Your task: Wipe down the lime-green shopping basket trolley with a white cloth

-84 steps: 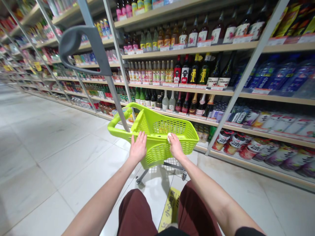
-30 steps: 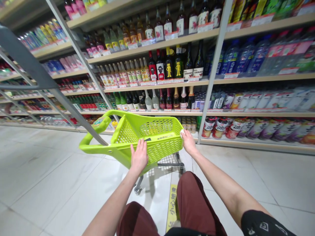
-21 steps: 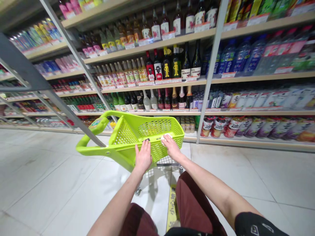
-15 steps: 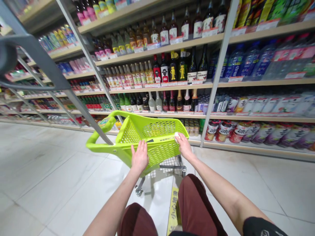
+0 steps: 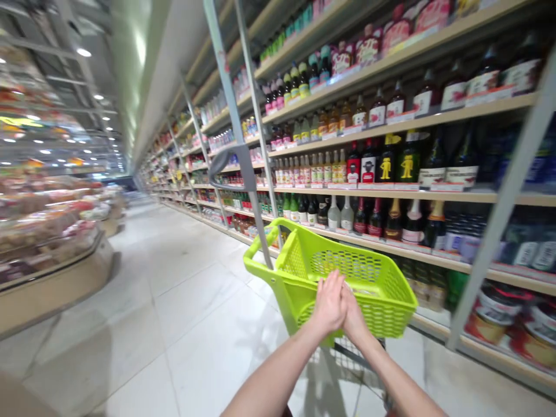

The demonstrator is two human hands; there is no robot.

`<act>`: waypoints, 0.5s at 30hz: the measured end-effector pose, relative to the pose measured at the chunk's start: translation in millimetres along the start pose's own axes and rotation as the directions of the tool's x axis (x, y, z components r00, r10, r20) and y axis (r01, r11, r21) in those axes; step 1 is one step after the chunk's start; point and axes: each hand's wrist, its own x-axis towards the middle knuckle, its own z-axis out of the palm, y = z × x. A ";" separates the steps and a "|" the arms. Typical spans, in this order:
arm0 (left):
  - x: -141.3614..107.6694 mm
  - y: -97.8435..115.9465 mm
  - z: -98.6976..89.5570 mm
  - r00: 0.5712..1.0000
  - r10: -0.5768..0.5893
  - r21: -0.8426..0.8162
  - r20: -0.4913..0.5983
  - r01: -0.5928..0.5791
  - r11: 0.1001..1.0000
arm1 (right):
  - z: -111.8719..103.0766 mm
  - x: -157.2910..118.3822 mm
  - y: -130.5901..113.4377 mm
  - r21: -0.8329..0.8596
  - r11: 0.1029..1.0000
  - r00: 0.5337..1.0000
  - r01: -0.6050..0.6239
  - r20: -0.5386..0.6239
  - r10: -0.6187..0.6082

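A green plastic shopping cart (image 5: 299, 289) stands on the floor, with a tall grey pole and handle (image 5: 247, 168) rising at its left end. Both hands meet over the cart's near side rim. My left hand (image 5: 328, 298) has its fingers together and lies against my right hand (image 5: 353, 313), which is mostly behind it. Whatever is between the palms is hidden.
Shelves (image 5: 391, 191) of bottles line the right side and run into the distance. At the left is a low display stand (image 5: 82, 272) heaped with packaged goods. A pale tiled floor (image 5: 174, 289) lies between them.
The view has swung left and up, showing the aisle and the display stand. My hands, apart before on the cart's rim, have come together. The white thing in my right hand is now hidden.
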 end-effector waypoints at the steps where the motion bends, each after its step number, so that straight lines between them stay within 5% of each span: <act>1: 0.9 -1.7 -1.2 0.999 -0.032 -0.030 0.038 0.034 0.999 | 3.3 0.0 0.5 0.022 1.000 1.000 0.003 -0.011 -0.003; 4: 1.9 -6.7 1.7 0.990 -0.099 -0.061 0.096 0.105 0.993 | 1.5 -4.9 4.6 0.020 1.000 1.000 -0.001 0.000 0.001; 9: 8.0 -7.4 16.5 0.996 -0.046 0.116 0.075 0.037 0.993 | -19.8 -23.8 19.6 -0.256 0.964 0.992 -0.065 0.089 0.090; 15: 20.3 -19.9 40.1 1.000 0.010 0.287 0.000 -0.010 0.958 | -32.8 -36.3 33.7 -0.358 0.922 0.989 -0.147 -0.077 0.128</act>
